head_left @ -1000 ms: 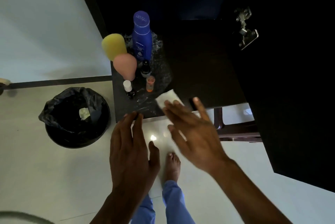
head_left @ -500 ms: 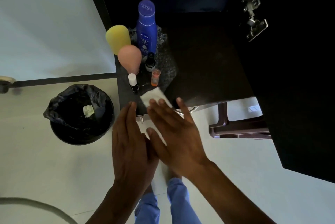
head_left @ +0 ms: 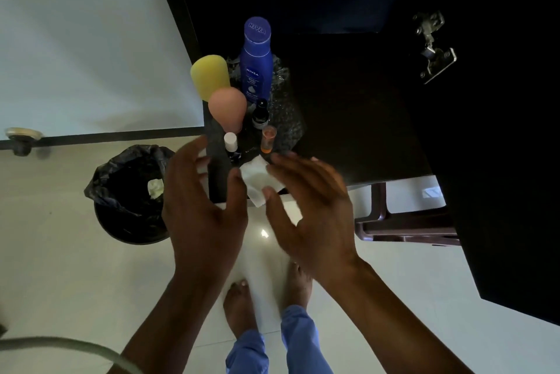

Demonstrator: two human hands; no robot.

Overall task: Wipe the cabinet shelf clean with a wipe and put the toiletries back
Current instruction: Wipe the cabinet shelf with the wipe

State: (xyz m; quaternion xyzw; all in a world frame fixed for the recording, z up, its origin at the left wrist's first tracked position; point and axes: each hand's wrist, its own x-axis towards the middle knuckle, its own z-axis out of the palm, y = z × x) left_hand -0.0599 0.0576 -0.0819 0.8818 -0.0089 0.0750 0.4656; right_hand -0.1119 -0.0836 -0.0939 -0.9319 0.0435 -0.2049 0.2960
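Note:
The dark cabinet shelf (head_left: 348,116) carries the toiletries at its left end: a tall blue Nivea bottle (head_left: 256,70), a yellow bottle (head_left: 210,76), a pink bottle (head_left: 227,110), a small dark dropper bottle (head_left: 260,116), an orange vial (head_left: 268,138) and a white-capped little bottle (head_left: 231,144). A white wipe (head_left: 257,182) lies at the shelf's front edge just below them. My right hand (head_left: 309,207) holds it between fingers and thumb. My left hand (head_left: 203,207) hovers open at the shelf's left front corner, thumb beside the wipe.
A black lined bin (head_left: 127,198) with a crumpled white wipe inside stands on the floor to the left. A brown stool (head_left: 403,222) sits under the shelf on the right. The open cabinet door (head_left: 500,191) with its metal hinge (head_left: 433,49) fills the right side.
My right hand slid the wipe leftward along the front edge toward the small bottles. My left hand lifted and spread at the shelf's left corner.

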